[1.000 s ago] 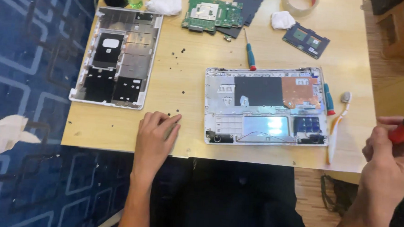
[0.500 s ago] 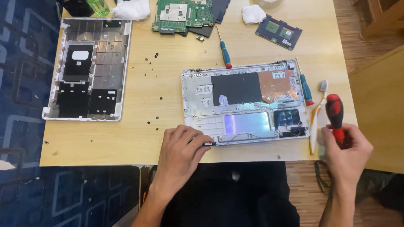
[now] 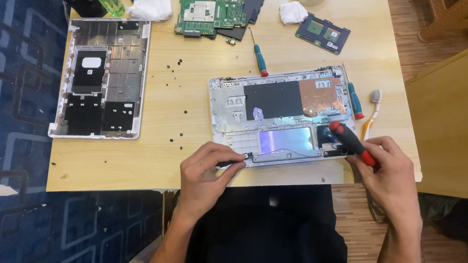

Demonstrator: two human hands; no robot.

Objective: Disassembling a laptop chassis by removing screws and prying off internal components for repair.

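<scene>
Laptop base [image 3: 280,115] lies open on the desk's [image 3: 136,164] near edge. Left hand [image 3: 208,170] pinches a small black part at its near-left corner; best kept steady while the right hand [image 3: 389,174], closed around a red-handled screwdriver [image 3: 351,142], brings the tip down squarely.
</scene>
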